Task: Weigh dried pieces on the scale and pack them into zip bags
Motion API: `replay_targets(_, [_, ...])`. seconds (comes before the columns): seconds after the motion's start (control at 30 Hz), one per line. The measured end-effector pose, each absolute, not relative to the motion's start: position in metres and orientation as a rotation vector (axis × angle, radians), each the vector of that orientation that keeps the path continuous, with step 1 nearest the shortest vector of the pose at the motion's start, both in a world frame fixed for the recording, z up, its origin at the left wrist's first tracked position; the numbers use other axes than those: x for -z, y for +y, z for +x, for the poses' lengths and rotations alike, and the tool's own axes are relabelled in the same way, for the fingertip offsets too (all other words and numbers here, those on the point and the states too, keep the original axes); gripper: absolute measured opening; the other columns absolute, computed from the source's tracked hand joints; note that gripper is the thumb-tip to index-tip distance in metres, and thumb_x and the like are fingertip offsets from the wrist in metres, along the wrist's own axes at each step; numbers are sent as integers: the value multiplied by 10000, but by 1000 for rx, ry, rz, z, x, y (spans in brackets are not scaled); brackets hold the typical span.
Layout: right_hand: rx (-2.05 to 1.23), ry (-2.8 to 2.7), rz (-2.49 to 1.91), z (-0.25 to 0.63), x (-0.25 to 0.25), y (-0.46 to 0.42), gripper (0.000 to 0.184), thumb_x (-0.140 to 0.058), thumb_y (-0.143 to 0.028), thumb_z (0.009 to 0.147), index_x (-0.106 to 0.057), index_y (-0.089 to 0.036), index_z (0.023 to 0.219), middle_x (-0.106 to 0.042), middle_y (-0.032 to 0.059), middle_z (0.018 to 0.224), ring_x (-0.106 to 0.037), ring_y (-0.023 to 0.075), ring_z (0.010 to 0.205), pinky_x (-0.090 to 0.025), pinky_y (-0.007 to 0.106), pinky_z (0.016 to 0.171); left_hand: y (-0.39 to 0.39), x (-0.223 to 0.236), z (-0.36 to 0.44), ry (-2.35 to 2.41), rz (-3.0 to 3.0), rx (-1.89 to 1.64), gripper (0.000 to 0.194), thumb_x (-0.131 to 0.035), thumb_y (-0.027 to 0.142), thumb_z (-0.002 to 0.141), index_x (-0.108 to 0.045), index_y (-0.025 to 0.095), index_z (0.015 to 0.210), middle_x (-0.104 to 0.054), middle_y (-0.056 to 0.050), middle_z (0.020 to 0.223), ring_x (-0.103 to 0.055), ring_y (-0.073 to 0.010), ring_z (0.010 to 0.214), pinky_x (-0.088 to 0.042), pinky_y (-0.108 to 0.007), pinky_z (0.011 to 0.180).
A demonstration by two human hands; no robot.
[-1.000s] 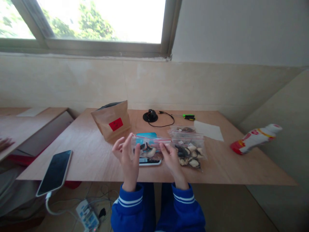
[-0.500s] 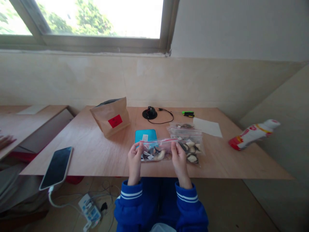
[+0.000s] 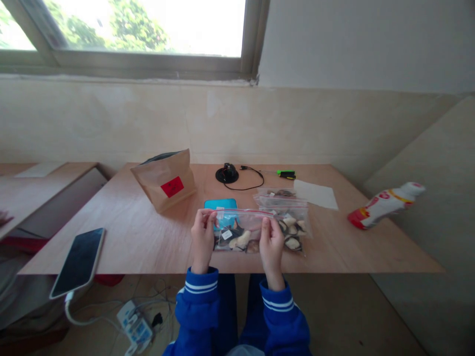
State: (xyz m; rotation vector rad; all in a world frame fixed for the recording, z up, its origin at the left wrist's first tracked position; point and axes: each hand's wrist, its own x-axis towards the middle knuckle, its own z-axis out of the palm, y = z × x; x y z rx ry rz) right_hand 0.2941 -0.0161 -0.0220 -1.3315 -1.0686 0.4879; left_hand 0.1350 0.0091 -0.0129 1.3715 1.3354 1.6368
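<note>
A clear zip bag (image 3: 241, 236) with a red seal line hangs upright between my two hands over the front of the table. Inside it lie dark and cream-coloured pieces and a small white packet. My left hand (image 3: 203, 235) pinches the bag's upper left corner. At the upper right corner my right hand (image 3: 271, 244) grips it between thumb and fingers. Behind the bag, partly covered by it, lies a flat blue object (image 3: 221, 203). More zip bags (image 3: 295, 225) with similar pieces lie stacked just right of my right hand.
A brown paper pouch (image 3: 163, 180) with a red label stands back left. A phone (image 3: 79, 259) on a cable overhangs the left front edge. A black round-based device (image 3: 227, 173), screwdrivers (image 3: 285, 174), white paper (image 3: 315, 194) and a tilted bottle (image 3: 386, 205) lie farther back and right. Another person's hand (image 3: 4, 217) shows far left.
My hands have raised the zip bag slightly and tilted it, so more of its face shows. The view has shifted a little, moving the table's things slightly left.
</note>
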Motion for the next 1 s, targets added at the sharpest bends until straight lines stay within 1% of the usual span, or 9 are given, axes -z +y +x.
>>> replay_targets(0.1, [-681, -995, -1250, 295, 16, -8, 368, -507, -558, 874, -567, -198, 832, -697, 55, 699, -610, 189, 568, -474, 305, 542, 12, 12, 126, 1278, 1270, -1615, 277, -598, 450, 840, -556, 181, 787, -528, 53, 575, -445, -71, 442, -339, -186, 439])
replay_targets(0.13, [-717, -964, -1230, 295, 14, -5, 371, -532, -561, 857, -571, -192, 847, -706, 53, 707, -605, 181, 545, -471, 297, 517, 12, 12, 125, 1280, 1239, -1622, 287, -612, 454, 829, -562, 177, 773, -524, 53, 571, -435, -70, 438, -332, -187, 434])
replay_targets(0.23, [-762, -887, -1177, 291, 12, 3, 378, -585, -551, 822, -588, -177, 877, -709, 47, 727, -601, 164, 539, -474, 279, 506, 8, 14, 125, 1300, 1193, -1685, 285, -634, 431, 820, -587, 165, 732, -530, 37, 596, -487, -84, 539, -390, -188, 526])
replay_targets(0.33, [-778, -812, -1145, 288, 14, 4, 376, -621, -537, 794, -611, -171, 882, -697, 47, 760, -635, 173, 623, -498, 277, 559, 3, 15, 129, 1304, 1157, -1723, 269, -651, 413, 814, -604, 162, 728, -563, 19, 654, -528, -102, 638, -425, -200, 612])
replay_targets(0.43, [-807, -729, -1129, 287, 18, 1, 373, -646, -528, 770, -620, -167, 862, -684, 41, 749, -644, 175, 648, -510, 281, 591, -2, 15, 131, 1293, 1137, -1725, 262, -662, 409, 806, -613, 162, 736, -595, 7, 692, -555, -115, 685, -442, -214, 654])
replay_targets(0.67, [-741, -683, -1088, 292, 20, -2, 302, -686, -450, 746, -640, -155, 787, -655, 3, 673, -597, 136, 616, -473, 261, 613, -9, 11, 125, 1369, 1198, -1649, 275, -670, 436, 792, -642, 164, 768, -653, -19, 744, -601, -148, 737, -470, -247, 691])
replay_targets(0.83, [-674, -655, -1107, 287, 21, -1, 296, -675, -442, 754, -657, -151, 804, -673, 18, 730, -597, 144, 663, -483, 277, 668, -13, 11, 131, 1498, 1235, -1688, 253, -635, 432, 829, -641, 180, 853, -674, -22, 818, -620, -150, 783, -470, -249, 723])
replay_targets(1.0, [-724, -690, -1090, 284, 20, -2, 311, -640, -470, 795, -628, -162, 750, -677, 30, 732, -611, 149, 682, -492, 261, 643, -13, 15, 139, 1488, 1190, -1781, 246, -628, 425, 839, -619, 179, 853, -656, -17, 823, -613, -141, 790, -466, -239, 723])
